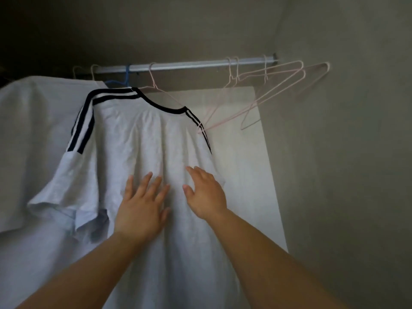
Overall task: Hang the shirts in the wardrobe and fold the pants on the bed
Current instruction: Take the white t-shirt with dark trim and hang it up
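Note:
A white T-shirt point(138, 139) with a black collar and black shoulder stripes hangs on a pink wire hanger point(156, 85) from the wardrobe rail point(185, 66). My left hand point(142, 204) lies flat on the shirt's front, fingers spread. Just to its right, my right hand point(206, 192) rests open against the same cloth near the shirt's right side. Neither hand grips anything. A second white shirt point(33, 121) hangs behind it to the left, on a hanger that I cannot make out.
Several bare pink wire hangers point(267, 90) hang at the right end of the rail, next to the grey side wall point(345, 152). A blue hanger point(127, 74) sits left of the pink one. A pale back panel point(245, 152) stands behind the shirt.

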`<control>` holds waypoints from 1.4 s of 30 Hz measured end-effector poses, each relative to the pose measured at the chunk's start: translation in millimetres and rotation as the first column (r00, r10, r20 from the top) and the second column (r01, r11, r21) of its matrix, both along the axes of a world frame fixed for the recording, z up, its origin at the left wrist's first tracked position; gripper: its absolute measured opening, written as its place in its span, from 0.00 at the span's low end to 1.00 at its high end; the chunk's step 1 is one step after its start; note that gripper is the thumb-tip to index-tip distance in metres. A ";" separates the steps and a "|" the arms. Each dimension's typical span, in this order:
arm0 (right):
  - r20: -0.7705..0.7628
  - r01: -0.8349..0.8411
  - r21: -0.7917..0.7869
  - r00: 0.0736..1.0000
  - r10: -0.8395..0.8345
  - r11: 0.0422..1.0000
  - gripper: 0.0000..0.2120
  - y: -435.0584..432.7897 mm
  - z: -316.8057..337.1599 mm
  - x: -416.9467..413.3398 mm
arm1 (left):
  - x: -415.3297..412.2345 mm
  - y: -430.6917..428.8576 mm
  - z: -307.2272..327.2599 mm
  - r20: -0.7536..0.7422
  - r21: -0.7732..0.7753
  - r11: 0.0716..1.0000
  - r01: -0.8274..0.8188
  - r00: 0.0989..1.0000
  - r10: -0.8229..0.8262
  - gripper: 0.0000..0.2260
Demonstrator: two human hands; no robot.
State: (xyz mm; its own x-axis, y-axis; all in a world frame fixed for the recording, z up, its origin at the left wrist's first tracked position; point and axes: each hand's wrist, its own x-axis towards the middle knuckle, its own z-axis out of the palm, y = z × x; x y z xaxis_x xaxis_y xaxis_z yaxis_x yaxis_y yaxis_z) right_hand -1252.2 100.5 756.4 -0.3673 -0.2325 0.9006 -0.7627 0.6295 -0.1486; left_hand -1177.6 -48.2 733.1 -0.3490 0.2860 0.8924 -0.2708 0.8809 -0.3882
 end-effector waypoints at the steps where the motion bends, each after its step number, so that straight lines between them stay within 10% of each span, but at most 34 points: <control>1: 0.014 0.013 0.016 1.000 -0.013 1.000 0.25 3.5 -11.1 -2.0 | -0.9 2.7 -8.0 0.000 -0.010 1.000 -0.004 1.000 0.004 0.27; 22: 0.387 0.018 0.224 0.916 -0.106 0.975 0.28 28.3 -267.6 52.1 | 32.0 -5.7 -206.2 0.397 -0.021 1.000 0.007 0.918 0.002 0.26; 42: 0.486 -0.398 0.443 0.860 0.158 0.803 0.28 -24.2 -399.1 118.4 | 168.6 -11.2 -379.9 0.626 0.340 0.749 -0.569 0.731 0.272 0.31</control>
State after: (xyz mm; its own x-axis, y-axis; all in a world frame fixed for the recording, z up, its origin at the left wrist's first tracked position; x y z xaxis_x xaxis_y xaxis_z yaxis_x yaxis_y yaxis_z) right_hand -1133.9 76.4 357.3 -0.5115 -0.7620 0.3971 -0.8587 0.4705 -0.2032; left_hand -1008.9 -59.4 353.2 -0.7536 -0.4205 0.5053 -0.5534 0.8207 -0.1423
